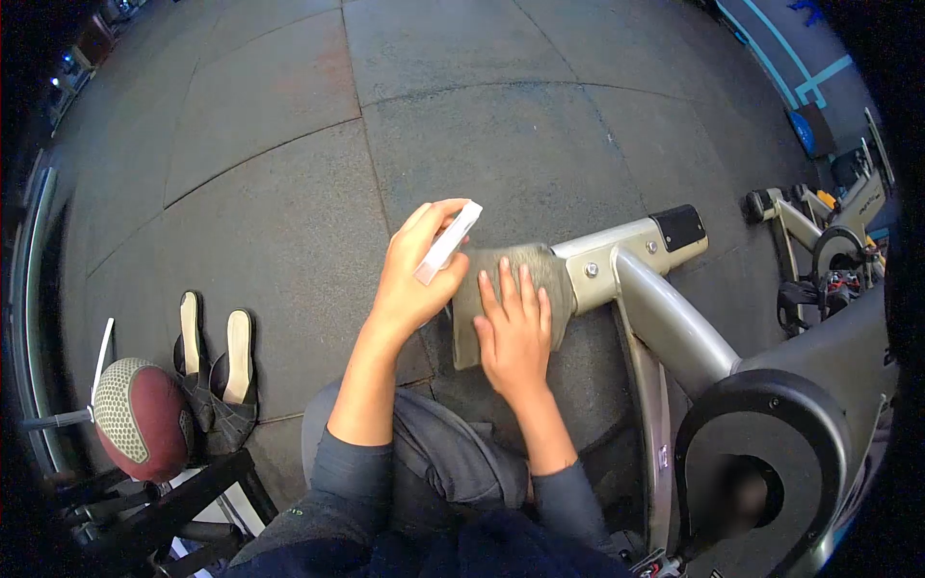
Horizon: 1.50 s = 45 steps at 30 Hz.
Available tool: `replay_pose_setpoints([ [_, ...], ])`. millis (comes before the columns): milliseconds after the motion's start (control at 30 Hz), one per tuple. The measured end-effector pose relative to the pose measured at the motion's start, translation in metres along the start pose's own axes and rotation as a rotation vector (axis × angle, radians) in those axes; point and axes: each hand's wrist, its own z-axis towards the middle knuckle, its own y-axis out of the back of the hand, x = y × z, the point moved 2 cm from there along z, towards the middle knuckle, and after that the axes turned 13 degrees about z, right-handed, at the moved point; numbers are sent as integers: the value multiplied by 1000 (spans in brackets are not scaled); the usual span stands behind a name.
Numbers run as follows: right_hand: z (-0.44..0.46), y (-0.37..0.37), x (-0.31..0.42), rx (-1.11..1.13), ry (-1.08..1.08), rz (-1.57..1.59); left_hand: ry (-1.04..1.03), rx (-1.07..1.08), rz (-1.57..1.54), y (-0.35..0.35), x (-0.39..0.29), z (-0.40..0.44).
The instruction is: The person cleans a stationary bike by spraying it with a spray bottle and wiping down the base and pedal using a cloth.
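Observation:
My left hand is closed around a slim white rectangular object, seen nearly edge-on; its exact kind I cannot make out. To its right, my right hand lies flat with the fingers spread on a grey-brown cloth. The cloth is draped over the near end of the silver foot bar of an exercise bike and hides that end.
The bike's round black housing fills the lower right. At left are a pair of sandals and a maroon-and-grey ball beside a black frame. Another bike stands far right on the dark tiled floor.

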Motion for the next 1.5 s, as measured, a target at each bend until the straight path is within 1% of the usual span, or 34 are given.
replay_pose_setpoints([
  [67, 24, 1, -7, -31, 50, -44, 10, -1, 33, 1, -2, 0],
  [100, 36, 1, -8, -126, 87, -34, 9, 0, 34, 1, -2, 1],
  [267, 80, 2, -16, -56, 32, 43, 21, -17, 63, -1, -2, 1],
  [333, 90, 4, -15, 257, -139, -123, 8, -19, 62, -2, -1, 1],
  [400, 82, -2, -16, 242, -127, -127, -3, -25, 61, 1, 0, 1],
  [467, 60, -5, -16, -111, 89, 29, 25, -11, 18, 4, 1, 1],
  [500, 48, -2, -9, -75, 42, 20, 24, -15, 17, 6, 1, 1],
  [533, 34, -1, -1, -74, 43, 19, 41, -29, 6, 8, 1, 1],
  [600, 3, -1, 11, -162, 26, -33, 57, -39, -9, 9, 1, 1],
  [633, -15, -3, 14, -163, 23, -35, 73, -43, 20, 9, 0, 0],
  [700, -40, -7, 18, -107, -71, 96, 89, -49, 52, 9, 1, -1],
  [733, -44, -6, 17, -107, -69, 100, 92, -44, 18, 8, 2, -2],
  [800, -49, 7, 15, 9, -46, 52, 97, -36, -15, 10, 2, -3],
  [833, -42, 16, 16, -1, -11, -13, 112, -18, 8, 12, 0, -4],
  [867, -33, 17, 10, 0, -17, -12, 126, 2, 30, 13, -1, -4],
  [933, -7, 18, -1, -36, 40, -36, 137, 14, 21, 15, -1, -4],
  [967, 7, 12, -10, -107, 86, -54, 147, 21, 16, 16, 0, -4],
  [1000, 22, 11, -15, -129, 105, -59, 150, 20, 22, 16, 0, -4],
  [1100, 55, 12, -25, -118, 125, -17, 176, 9, 0, 16, 2, -5],
  [1167, 74, 15, -34, 33, 44, 15, 146, 18, 8, 14, 2, -3],
  [1200, 83, 18, -37, 29, 38, 9, 142, 24, 2, 12, 1, -2],
  [1267, 102, 15, -41, 282, -138, -94, 142, 28, 31, 11, 0, -2],
  [1300, 108, 11, -43, 280, -189, -116, 138, 28, 30, 11, 1, -2],
  [1433, 104, 5, -46, 288, -213, -128, 167, 4, -5, 15, 10, -2],
  [1500, 87, 7, -37, 8, 26, -83, 173, -15, -19, 18, 10, 1],
])
